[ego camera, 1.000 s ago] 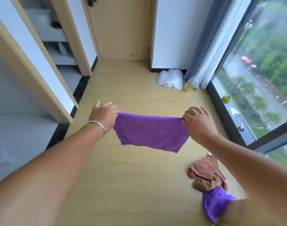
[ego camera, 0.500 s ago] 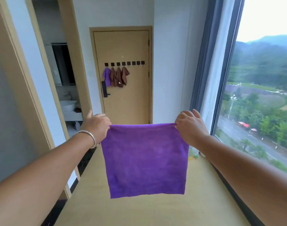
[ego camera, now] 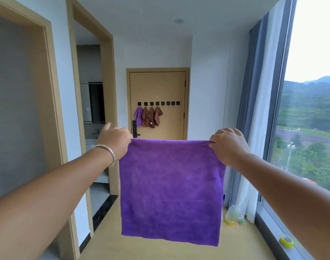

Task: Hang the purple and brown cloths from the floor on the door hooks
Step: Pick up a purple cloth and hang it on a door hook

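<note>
The left hand (ego camera: 116, 140), a silver bangle (ego camera: 106, 151) on its wrist, pinches the top left corner of the purple cloth (ego camera: 171, 188) with curled fingers, left of the frame's centre. The right hand (ego camera: 228, 147) pinches the top right corner the same way, right of centre, so the top edge is pulled straight between them.

No writing or brand can be read anywhere; a small pale tag on one hung brown cloth is too small to make out.

The purple cloth hangs flat and spread in the middle and lower middle of the frame, a plain, roughly square, fuzzy piece, its bottom edge free above the wooden floor (ego camera: 235, 246). Behind it, in the centre, the closed door (ego camera: 158, 87) carries a row of black hooks (ego camera: 158, 103). A smaller purple cloth (ego camera: 138, 117) and three brown cloths (ego camera: 152, 118) hang from the left hooks; the right hooks are bare.
</note>
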Demonstrator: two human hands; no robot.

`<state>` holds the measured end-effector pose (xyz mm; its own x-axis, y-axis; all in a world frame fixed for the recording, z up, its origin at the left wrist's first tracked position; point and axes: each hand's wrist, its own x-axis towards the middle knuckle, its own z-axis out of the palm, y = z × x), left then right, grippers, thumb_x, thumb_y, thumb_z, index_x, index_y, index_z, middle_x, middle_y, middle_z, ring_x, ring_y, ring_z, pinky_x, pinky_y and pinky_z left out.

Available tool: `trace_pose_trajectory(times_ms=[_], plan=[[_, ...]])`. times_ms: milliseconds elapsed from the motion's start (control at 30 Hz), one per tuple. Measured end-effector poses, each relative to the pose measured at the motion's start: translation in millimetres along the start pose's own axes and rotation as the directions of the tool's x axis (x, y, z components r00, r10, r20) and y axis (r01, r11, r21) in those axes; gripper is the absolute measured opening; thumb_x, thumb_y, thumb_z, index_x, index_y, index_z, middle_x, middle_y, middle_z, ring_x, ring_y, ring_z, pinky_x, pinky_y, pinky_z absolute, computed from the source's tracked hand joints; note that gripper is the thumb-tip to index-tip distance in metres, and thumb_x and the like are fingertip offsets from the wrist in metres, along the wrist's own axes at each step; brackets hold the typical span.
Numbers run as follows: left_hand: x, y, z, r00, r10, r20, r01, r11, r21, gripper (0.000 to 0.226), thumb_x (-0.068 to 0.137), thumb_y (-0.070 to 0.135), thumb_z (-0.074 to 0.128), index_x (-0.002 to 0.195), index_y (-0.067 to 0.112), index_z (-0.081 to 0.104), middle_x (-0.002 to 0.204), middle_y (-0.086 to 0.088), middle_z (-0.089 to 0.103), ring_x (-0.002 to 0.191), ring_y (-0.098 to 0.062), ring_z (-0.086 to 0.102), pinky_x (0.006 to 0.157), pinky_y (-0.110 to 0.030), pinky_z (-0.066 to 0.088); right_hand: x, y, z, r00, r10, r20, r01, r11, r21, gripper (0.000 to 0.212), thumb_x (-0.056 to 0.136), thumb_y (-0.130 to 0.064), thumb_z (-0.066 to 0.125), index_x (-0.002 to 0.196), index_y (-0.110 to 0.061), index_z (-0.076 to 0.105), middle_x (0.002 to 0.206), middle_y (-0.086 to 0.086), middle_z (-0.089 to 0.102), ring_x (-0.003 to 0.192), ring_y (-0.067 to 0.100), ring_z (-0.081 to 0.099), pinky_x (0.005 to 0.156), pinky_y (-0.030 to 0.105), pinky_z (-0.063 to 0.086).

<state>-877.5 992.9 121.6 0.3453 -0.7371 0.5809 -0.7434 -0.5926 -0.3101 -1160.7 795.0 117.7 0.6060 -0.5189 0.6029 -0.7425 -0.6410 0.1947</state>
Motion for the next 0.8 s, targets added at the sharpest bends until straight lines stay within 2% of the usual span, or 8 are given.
trace_pose_trajectory(times_ms=[300, 800], plan=[[43, -14, 34, 1.0, -0.025, 0.012, 0.023, 0.997, 0.077, 0.028, 0.097, 0.019, 0.042, 0.092, 0.032, 0.066, 0.097, 0.011, 0.063, 0.102, -0.012, 0.055, 0.114, -0.045, 0.021, 56, -6, 39, 0.999, -0.027, -0.028, 0.028, 0.999, 0.023, 0.031, 0.099, -0.04, 0.038, 0.102, -0.033, 0.068, 0.115, -0.01, 0.063, 0.117, 0.015, 0.047, 0.101, 0.035, 0.031], [202, -68, 187, 0.999, 0.012, 0.052, -0.015, 0.999, 0.045, 0.027, 0.095, 0.016, 0.043, 0.092, 0.032, 0.065, 0.096, 0.012, 0.06, 0.098, -0.011, 0.056, 0.113, -0.042, 0.025, 228, -53, 160, 1.0, -0.022, 0.004, 0.022, 0.999, -0.047, 0.031, 0.1, -0.041, 0.039, 0.108, -0.031, 0.067, 0.117, -0.01, 0.062, 0.119, 0.016, 0.046, 0.1, 0.034, 0.03]])
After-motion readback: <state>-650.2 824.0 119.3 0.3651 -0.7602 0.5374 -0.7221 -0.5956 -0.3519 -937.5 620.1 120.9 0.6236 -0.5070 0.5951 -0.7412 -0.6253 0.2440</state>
